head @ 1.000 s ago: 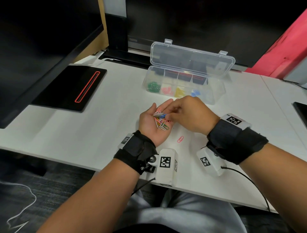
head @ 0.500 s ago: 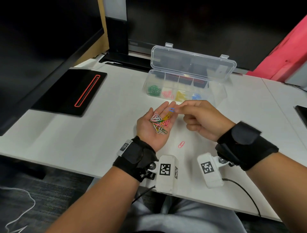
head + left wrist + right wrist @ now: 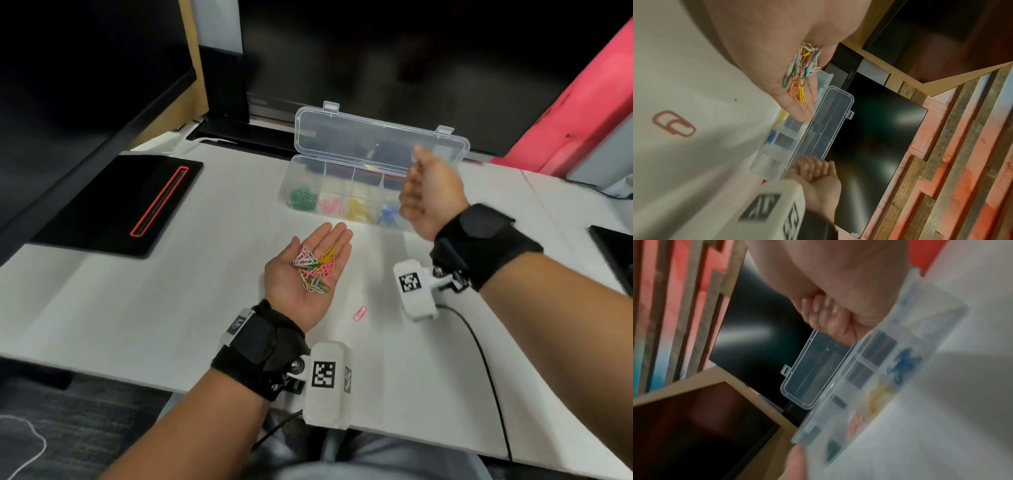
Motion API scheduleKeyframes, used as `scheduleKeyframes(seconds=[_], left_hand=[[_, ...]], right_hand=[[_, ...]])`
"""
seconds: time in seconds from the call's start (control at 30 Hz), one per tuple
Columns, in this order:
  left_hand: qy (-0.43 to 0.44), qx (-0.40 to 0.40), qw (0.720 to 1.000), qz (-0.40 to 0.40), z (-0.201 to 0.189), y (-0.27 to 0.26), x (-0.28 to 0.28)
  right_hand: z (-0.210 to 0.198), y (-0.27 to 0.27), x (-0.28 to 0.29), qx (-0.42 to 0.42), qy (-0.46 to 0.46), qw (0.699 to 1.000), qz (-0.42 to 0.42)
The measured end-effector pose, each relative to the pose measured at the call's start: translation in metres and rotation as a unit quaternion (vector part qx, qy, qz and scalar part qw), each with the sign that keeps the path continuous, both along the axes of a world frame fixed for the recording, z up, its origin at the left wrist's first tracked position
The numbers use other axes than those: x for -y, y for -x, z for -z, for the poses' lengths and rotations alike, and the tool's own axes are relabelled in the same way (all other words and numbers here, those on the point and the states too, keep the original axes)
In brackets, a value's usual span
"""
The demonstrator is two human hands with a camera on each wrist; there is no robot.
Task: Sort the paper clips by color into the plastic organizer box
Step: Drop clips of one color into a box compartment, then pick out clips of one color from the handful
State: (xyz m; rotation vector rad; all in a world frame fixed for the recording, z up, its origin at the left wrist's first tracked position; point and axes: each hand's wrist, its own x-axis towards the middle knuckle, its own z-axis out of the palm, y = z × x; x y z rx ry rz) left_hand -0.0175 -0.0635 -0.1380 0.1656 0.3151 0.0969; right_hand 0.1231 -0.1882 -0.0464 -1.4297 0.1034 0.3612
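Blur across right hand (image 3: 430,195) in all three views; fingers curled toward palm, thumb tip up by the box lid (image 3: 370,144). Cannot tell whether anything pinched between those fingers. Right end of box (image 3: 286,192) hidden behind that hand in head view; rear row of compartments too dim to read. Right wrist view smeared, only colour patches legible in the box.

Surroundings: white bench (image 3: 137,301); black pad (image 3: 113,205) with red-outlined slot at far left; dark monitor (image 3: 411,61) behind the box; black cable (image 3: 486,377) trailing from right wrist over the near bench edge. Dark object cut off at right frame edge, unidentifiable.

Box at back centre of bench, lid hinged open and leaning back. Front row, left to right: green clips (image 3: 302,198), pink clips (image 3: 330,205), yellow clips (image 3: 358,209), blue clips (image 3: 388,214), one colour per compartment. Single pink clip (image 3: 359,313) loose on bench, between the two wrists, touching neither.

Left hand (image 3: 291,291) flat, palm up, fingers straight and together, above bench in front of box. Mixed heap of paper clips (image 3: 313,269) resting on palm and finger bases: pink, white, yellow, green. Right hand raised over the box's right end, apart from left hand.
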Motion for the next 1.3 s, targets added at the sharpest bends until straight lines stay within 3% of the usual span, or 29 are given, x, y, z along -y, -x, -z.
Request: scheduleKeyframes(seconds=[0.13, 0.43, 0.53, 0.6, 0.67, 0.77, 0.87, 1.0, 1.1, 1.3], left_hand=[[-0.004, 0.001, 1.0, -0.001, 0.001, 0.0, 0.0], [-0.014, 0.002, 1.0, -0.004, 0.003, -0.001, -0.001], [-0.023, -0.001, 1.0, 0.001, 0.003, -0.002, -0.001], [-0.028, 0.003, 1.0, 0.004, 0.002, -0.001, -0.001], [-0.026, 0.011, 1.0, 0.004, 0.001, 0.0, -0.001], [-0.031, 0.03, 0.999, 0.01, 0.0, 0.0, 0.001], [-0.043, 0.044, 0.998, 0.023, 0.0, 0.0, 0.001], [-0.032, 0.047, 0.998, 0.022, 0.0, -0.001, 0.0], [-0.02, 0.038, 0.999, 0.016, -0.001, -0.001, 0.001], [-0.028, 0.031, 0.999, 0.018, 0.0, -0.001, 0.0]], right_hand=[[-0.005, -0.028, -0.016, 0.059, -0.012, 0.995, 0.075], [0.009, -0.056, -0.02, 0.053, -0.044, 0.991, 0.116], [0.001, -0.036, -0.022, 0.13, 0.047, 0.987, 0.08], [-0.001, -0.012, -0.024, 0.179, 0.113, 0.977, -0.026], [-0.001, 0.016, -0.025, 0.232, 0.199, 0.934, -0.185], [-0.001, 0.05, -0.023, 0.322, 0.364, 0.792, -0.37], [-0.003, 0.061, -0.02, 0.381, 0.46, 0.693, -0.404], [0.004, 0.065, -0.023, 0.436, 0.524, 0.619, -0.391], [0.007, 0.07, -0.024, 0.456, 0.524, 0.614, -0.375], [0.01, 0.071, -0.018, 0.428, 0.498, 0.68, -0.326]])
